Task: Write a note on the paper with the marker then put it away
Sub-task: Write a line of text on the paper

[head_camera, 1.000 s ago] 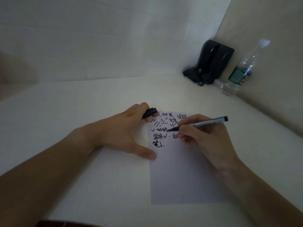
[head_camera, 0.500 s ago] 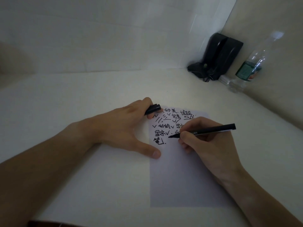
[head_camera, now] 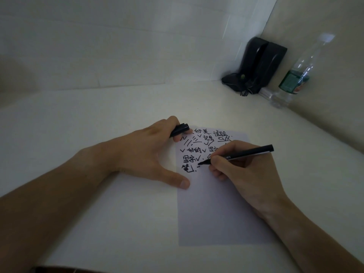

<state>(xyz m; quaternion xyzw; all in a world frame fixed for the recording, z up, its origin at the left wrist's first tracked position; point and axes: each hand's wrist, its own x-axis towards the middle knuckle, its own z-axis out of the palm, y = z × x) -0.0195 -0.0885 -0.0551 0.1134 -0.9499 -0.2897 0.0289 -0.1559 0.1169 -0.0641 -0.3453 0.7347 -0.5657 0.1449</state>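
A: Big pale off-white tabletop (head_camera: 98, 119) fills the view, and square on it lies the white rectangular sheet of paper (head_camera: 216, 213), our landmark, its lower half blank.

B: Behind the paper, in the far right corner, a black plastic stand-like device (head_camera: 262, 64), and beside that a clear plastic water bottle with a green label (head_camera: 294, 79). Label print too small to read.

A: Left hand (head_camera: 141, 154) rests at the paper's left edge, thumb on the sheet, fingers curled tight around the short black marker cap (head_camera: 180, 129) at the top-left corner.

B: Right hand (head_camera: 242, 170) over the paper's middle, pinching the slim black marker (head_camera: 242, 153), tip touching the sheet. Barrel lettering is unreadable.

A: Handwriting crowds the paper's top: ticks, slashes, "好美", "记号", "好的", "写字", "笔".
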